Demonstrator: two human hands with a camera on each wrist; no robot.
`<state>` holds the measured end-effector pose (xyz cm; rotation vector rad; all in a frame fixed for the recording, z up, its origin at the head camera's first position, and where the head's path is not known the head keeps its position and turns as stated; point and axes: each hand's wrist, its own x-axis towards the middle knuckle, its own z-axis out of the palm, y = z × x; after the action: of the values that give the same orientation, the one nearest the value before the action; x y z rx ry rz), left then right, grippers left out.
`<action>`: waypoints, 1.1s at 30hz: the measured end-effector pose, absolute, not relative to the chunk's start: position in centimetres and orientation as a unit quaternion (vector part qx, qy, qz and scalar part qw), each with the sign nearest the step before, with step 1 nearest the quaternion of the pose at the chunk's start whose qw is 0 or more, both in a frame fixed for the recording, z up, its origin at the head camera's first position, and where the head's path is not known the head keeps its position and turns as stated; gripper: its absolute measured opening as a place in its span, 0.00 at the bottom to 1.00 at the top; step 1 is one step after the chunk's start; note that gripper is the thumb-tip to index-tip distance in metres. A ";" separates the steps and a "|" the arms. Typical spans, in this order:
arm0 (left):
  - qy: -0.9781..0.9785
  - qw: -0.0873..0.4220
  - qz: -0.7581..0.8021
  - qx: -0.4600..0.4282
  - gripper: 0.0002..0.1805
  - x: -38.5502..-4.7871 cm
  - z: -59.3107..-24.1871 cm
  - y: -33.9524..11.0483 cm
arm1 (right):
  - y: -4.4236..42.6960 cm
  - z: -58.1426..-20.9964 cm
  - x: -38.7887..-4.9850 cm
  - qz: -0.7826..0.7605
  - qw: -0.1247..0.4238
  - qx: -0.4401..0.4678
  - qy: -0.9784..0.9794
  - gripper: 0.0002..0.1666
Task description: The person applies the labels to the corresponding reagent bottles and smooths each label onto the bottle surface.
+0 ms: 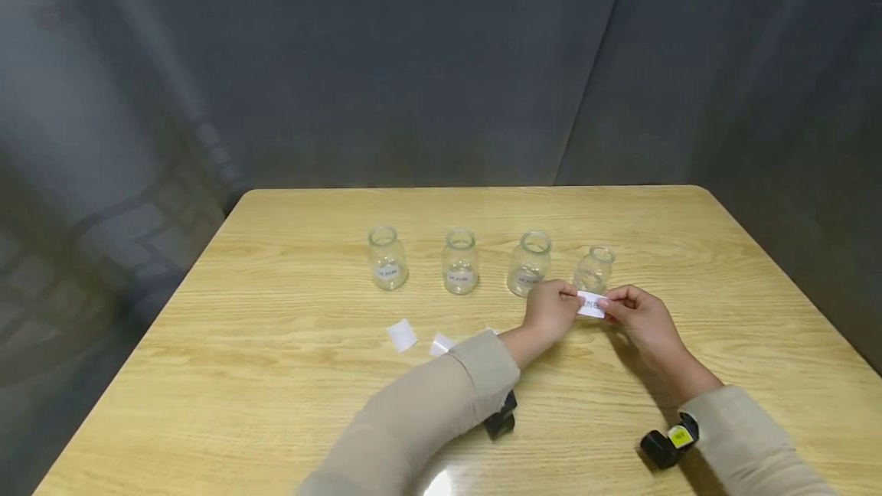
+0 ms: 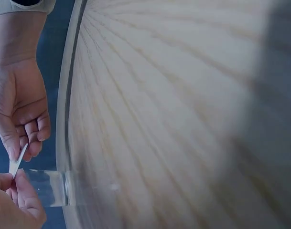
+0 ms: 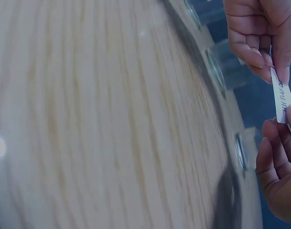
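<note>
Between both hands is a small white label with dark printed characters. My left hand pinches its left end, and my right hand pinches the right end. Right behind the label stands a small glass jar, its lower part partly hidden by the label and fingers. In the right wrist view the label stretches from one hand's fingertips to the other's. The left wrist view shows the label nearly edge-on.
Three open glass jars with printed labels stand in a row to the left: one jar, a second jar and a third jar. White paper pieces lie on the wooden table, some partly behind the left sleeve.
</note>
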<state>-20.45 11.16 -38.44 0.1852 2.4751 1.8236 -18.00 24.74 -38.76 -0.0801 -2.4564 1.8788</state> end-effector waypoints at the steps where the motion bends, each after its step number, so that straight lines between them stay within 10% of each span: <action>1: 0.804 0.030 0.591 0.059 0.03 -20.6 -38.5 11.4 | 25.0 -38.8 -18.1 0.602 0.026 -0.026 -0.798 0.04; 28: 0.880 -0.044 0.471 0.036 0.06 -21.7 -38.2 14.0 | 27.0 -39.9 -20.6 0.558 0.079 -0.039 -0.825 0.18; 33: 0.875 -0.034 0.481 0.038 0.05 -22.0 -38.4 13.9 | 26.9 -39.9 -20.8 0.572 0.084 -0.035 -0.815 0.05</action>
<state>-22.02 13.94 -38.43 0.1219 2.8103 1.5443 -20.83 26.95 -39.88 -0.1039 -2.4315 1.7073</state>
